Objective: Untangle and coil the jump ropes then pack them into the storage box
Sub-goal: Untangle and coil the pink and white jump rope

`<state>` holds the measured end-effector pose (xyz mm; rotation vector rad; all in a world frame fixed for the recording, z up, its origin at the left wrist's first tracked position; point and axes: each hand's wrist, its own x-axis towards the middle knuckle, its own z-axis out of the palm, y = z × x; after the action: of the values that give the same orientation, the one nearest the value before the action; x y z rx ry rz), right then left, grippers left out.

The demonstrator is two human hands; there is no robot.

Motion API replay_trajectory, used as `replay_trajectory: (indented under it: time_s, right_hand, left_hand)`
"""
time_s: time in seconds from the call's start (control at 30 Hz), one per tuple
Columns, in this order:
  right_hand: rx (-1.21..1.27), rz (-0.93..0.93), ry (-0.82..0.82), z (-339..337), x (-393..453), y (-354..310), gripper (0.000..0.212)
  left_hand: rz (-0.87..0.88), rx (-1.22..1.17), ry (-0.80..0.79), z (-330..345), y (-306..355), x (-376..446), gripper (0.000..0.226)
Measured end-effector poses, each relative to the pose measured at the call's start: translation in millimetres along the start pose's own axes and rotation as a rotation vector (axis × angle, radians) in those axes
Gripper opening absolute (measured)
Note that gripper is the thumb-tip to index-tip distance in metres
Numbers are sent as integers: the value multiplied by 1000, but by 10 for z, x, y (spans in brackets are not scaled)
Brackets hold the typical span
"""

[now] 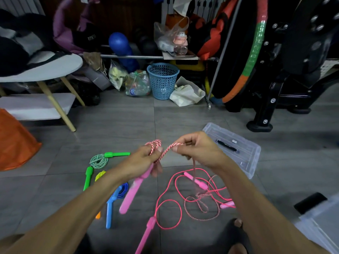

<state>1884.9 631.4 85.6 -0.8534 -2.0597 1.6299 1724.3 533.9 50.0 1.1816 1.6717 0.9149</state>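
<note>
The left hand (145, 158) grips the pink handle (132, 191) of the braided rope (166, 150), with several turns of that pink-and-white rope looped over its fingers. The handle hangs down and toward the viewer from the fist. The right hand (197, 147) pinches the same rope between thumb and forefinger, just right of the left hand; a short taut run of rope joins the two. From the right hand the rope drops to the floor (117, 125).

Landmark: the lid (236, 145), clear plastic, lying flat on the floor just beyond and right of the right hand.

Near the viewer from the lid, the slack of the braided rope lies in loose loops, crossed by a thin pink rope (168, 204) with its own pink handles. The two ropes overlap; whether they are knotted cannot be told.

Well left of the lid, a green rope (99, 160) lies coiled with its two green handles spread apart. Nearer the viewer from it, a blue rope (117, 195) is coiled, part hidden by the left forearm. A yellow rope (100, 175) shows between them, mostly hidden.

The box (319, 226), clear plastic, sits near the viewer from the lid at the right frame edge, only part in view.

Far beyond the lid, a blue basket (162, 80) stands among stored items.
</note>
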Motion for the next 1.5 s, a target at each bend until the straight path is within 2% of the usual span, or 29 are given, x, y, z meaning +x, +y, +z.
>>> replay_trajectory:
  time_s: [0.07,0.1,0.17,0.27,0.33,0.4,0.47,0.5,0.63,0.7,0.77,0.87,0.97,1.03,1.13,1.27,1.37,1.5]
  right_hand:
    - [63,-21,78,-87,18,-14,8]
    - [83,-30,109,-107,20,-28,5]
    - [87,-47,158,-105,23,-34,8]
    - [91,-66,251,-75,46,-9,14]
    - [87,-72,292,-75,68,20,14]
    - [68,-60,294,-88,86,76,11]
    - [45,-20,272,-113,101,171,6]
    - [29,12,259,-132,107,232,5]
    - [-57,193,258,-231,117,426,25]
    - [-74,218,287,-245,118,454,21]
    - [-75,161,295,-225,111,435,16]
    - [-212,47,216,-146,81,345,17]
    - [-367,19,55,-49,25,214,20]
    - [-306,38,-68,24,-20,152,20]
    - [-137,54,-188,103,-69,93,20]
    - [31,5,-173,65,-108,-31,4]
    - [98,-35,-108,-14,-109,-61,16]
    - [170,-113,64,-52,-77,-29,19]
  left_hand:
    - [-30,-107,-92,-32,28,-51,54]
    - [-34,-167,-157,-37,46,-81,54]
    - [-35,-308,-300,-40,71,-126,35]
    - [-71,-548,-447,-70,116,-159,41]
    - [-33,-735,-526,-99,138,-170,45]
    - [10,-930,-545,-156,122,-153,51]
    - [46,-1112,-456,-211,106,-119,54]
    - [49,-1195,-373,-242,115,-103,56]
    - [36,-1490,29,-414,102,-46,53]
    - [17,-1535,187,-503,76,-41,43]
    - [-11,-1534,271,-543,55,-27,34]
    - [-2,-1459,351,-504,76,-2,4]
    - [32,-1286,353,-435,89,34,13]
    - [58,-1155,319,-379,82,55,8]
    - [60,-924,280,-245,93,55,20]
    - [6,-596,105,-8,82,15,13]
    - [-24,-365,-23,73,29,-11,13]
    - [-63,-306,-122,128,67,-63,39]
